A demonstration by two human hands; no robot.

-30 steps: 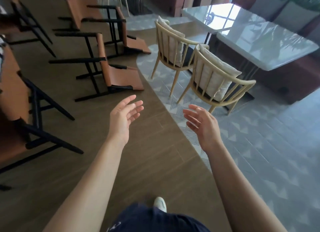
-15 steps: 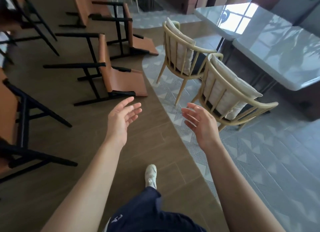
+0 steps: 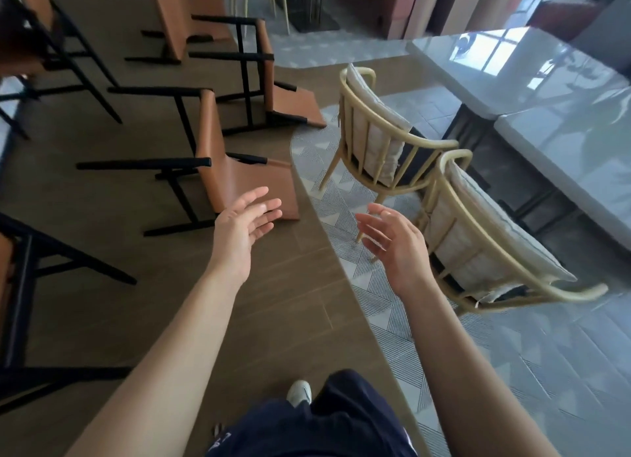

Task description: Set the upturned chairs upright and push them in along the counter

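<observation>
Café or restaurant: glossy dining tables [image 3: 532, 80], many matching chairs [image 3: 382, 132].

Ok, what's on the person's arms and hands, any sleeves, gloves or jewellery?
Nothing visible: the left hand and right hand are bare, with no gloves, rings or watch, and no sleeve reaches into frame. Below them show dark navy legwear with a small white marking and a white shoe.

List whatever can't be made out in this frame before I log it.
Head view only.
Counter: not identifiable in frame.
Chair at the left edge: cut off by the frame, only black legs and a seat strip show.
Farthest tipped chair: cut by the top edge, blurred.
Left hand overlaps the nearest tipped chair; contact cannot be judged from one view.
</observation>
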